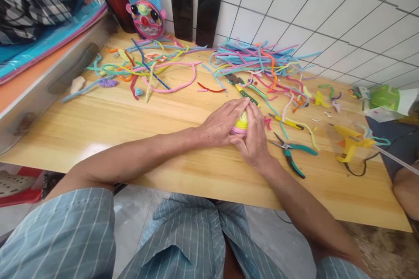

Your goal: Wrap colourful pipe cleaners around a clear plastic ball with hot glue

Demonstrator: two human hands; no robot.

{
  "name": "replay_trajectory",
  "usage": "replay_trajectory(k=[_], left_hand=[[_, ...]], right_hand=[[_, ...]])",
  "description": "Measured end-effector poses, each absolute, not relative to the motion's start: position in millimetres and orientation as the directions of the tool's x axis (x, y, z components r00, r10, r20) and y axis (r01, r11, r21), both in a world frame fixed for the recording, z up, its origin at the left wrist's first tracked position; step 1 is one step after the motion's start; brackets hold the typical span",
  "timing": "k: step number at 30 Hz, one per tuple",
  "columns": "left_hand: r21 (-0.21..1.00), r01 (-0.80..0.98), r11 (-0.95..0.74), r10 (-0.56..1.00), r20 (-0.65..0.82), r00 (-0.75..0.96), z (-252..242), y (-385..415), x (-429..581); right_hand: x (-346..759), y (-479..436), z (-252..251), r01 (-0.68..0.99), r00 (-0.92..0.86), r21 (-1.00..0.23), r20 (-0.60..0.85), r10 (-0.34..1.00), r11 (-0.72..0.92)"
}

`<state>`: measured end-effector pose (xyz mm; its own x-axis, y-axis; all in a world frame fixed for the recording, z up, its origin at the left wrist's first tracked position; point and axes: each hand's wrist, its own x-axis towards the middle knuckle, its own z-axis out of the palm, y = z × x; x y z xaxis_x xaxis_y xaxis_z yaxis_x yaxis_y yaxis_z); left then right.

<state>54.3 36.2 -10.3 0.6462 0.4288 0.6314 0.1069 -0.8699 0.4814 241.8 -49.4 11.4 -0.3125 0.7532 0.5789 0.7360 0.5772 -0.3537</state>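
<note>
Wooden table (pixel 131 124): I log left hand (pixel 221 121) and right hand (pixel 255 140), fingers closed around the coil (pixel 241 125), midway between front and back edges. Likely fault: uneven squeezing could skew its rings.

Yellow-pink coil (pixel 242 122) partly hidden

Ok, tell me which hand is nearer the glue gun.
Right. The right hand is left of the glue gun, with teal-handled pliers between; the left hand is farther left.
</note>
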Motion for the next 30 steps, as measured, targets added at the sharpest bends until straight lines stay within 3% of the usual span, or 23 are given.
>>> replay_trajectory(k=[8,14,18,22,26,30], left_hand=[[0.446,0.121,-0.887,0.421,0.672,0.61,-9,38,50],[0.558,0.124,-0.821,0.521,0.64,0.565,-12,39,53],[0.761,0.108,-0.639,0.698,0.516,0.496,2,39,51],[0.954,-0.088,-0.286,0.852,0.296,0.432,17,38,49],[0.973,-0.223,-0.057,0.869,0.158,0.469,20,34,52],[0.965,-0.256,-0.053,0.85,0.178,0.496,11,32,54]], right_hand=[[258,-48,13,0.643,-0.241,-0.502,0.585,0.774,0.579],[253,-45,8,0.548,-0.256,-0.627,0.504,0.825,0.554],[258,-46,5,0.456,-0.163,-0.707,0.531,0.832,0.54],[259,-45,-5,0.425,-0.103,-0.778,0.465,0.879,0.462],[250,-43,-9,0.296,-0.06,-0.894,0.335,0.94,0.337],[250,-43,-7,0.275,-0.011,-0.908,0.325,0.946,0.315]])
